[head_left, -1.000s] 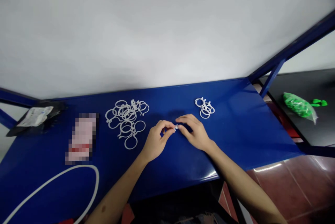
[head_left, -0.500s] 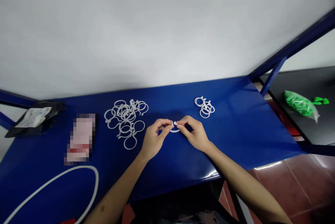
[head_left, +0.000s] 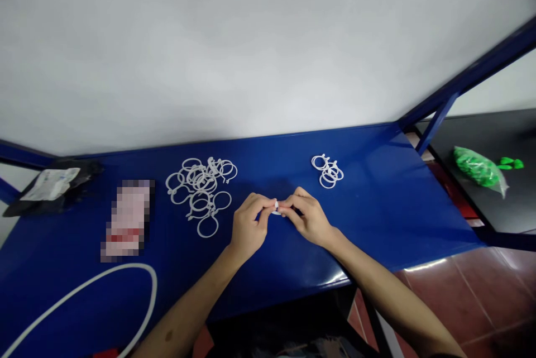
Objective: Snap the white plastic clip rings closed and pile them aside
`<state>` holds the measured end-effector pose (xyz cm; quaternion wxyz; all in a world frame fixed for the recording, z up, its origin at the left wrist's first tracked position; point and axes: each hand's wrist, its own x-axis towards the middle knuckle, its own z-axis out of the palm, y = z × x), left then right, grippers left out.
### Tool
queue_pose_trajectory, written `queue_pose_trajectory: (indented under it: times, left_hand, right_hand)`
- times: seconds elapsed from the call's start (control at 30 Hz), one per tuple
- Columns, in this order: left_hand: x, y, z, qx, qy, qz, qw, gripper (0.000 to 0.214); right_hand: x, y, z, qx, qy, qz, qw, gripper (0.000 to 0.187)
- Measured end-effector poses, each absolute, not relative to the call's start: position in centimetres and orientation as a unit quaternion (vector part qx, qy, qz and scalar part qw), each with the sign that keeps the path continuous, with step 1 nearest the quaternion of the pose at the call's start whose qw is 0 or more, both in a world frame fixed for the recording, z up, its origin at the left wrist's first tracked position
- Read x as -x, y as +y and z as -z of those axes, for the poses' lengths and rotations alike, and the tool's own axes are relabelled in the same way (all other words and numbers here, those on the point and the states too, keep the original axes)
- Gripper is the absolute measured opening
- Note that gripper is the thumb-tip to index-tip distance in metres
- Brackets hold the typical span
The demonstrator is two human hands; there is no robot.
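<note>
Begins near the far left corner of the blue table (head_left: 377,196) with a black plastic bag (head_left: 86,176) bearing a white label (head_left: 50,184). Shows next, on the left part of the table, a pinkish rectangular item (head_left: 128,215), blurred into blocks, with a red band across its lower half. Has at the table's near left a white tube or cord (head_left: 154,285), curving in one wide bend and running out of view.

Spreads, left of the table's middle, a loose pile of white rings (head_left: 204,181), overlapping, with small tabs.

Grasps, over the middle of the table, a white ring (head_left: 276,205) with both hands at once. Pinches one side of it between thumb and index finger of the left hand (head_left: 250,225), and the other side between thumb and index finger of the right hand (head_left: 310,218), with fingertips almost meeting. Hides most of the ring behind the fingers, leaving only small white bits in sight; cannot tell joined ends from parted ones, nor resting on the table from raised above it.

Has, right of the table's middle and toward its far edge, a smaller cluster of rings (head_left: 330,170), also overlapping. Shows a slanting blue brace (head_left: 438,120) at the table's far right corner, and beyond the table's right end a dark surface (head_left: 519,201) bearing a clear bag of green pieces (head_left: 477,167) and a few loose green pieces (head_left: 511,163).
</note>
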<state>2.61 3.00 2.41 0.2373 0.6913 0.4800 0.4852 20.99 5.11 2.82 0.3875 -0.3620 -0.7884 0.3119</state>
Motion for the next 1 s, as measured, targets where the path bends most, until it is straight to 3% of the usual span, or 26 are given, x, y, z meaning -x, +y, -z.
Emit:
queue_pose_trajectory:
  times: [0.2,0.33,0.43,0.67,0.83,1.0]
  left_hand:
    - [-2.0,3.9,-2.5,-0.766,0.472,-0.412,0.145,0.012]
    - [0.4,5.3,-2.7,-0.74,0.593,-0.315,-0.039,0.02]
    - [2.1,5.9,-2.5,-0.687,0.678,-0.24,-0.106,0.03]
    - [3.5,5.9,-1.4,-0.691,0.685,-0.206,-0.108,0.029]
    - [3.3,5.8,-1.6,-0.7,0.661,-0.261,-0.077,0.022]
    - [2.2,5.5,-2.3,-0.698,0.654,-0.286,-0.057,0.02]
  right_hand:
    - [-21.1,5.3,-2.8,0.395,-0.795,-0.274,0.371,0.013]
    - [-22.7,6.9,-3.0,0.472,-0.77,-0.177,0.392,0.015]
    - [-25.2,8.5,-3.1,0.585,-0.696,-0.087,0.407,0.022]
    - [-29.5,10.6,-2.4,0.722,-0.578,-0.095,0.368,0.03]
    - [-29.6,10.6,-2.0,0.727,-0.6,-0.04,0.331,0.035]
    - [-29.6,10.6,-2.2,0.709,-0.612,0.022,0.35,0.026]
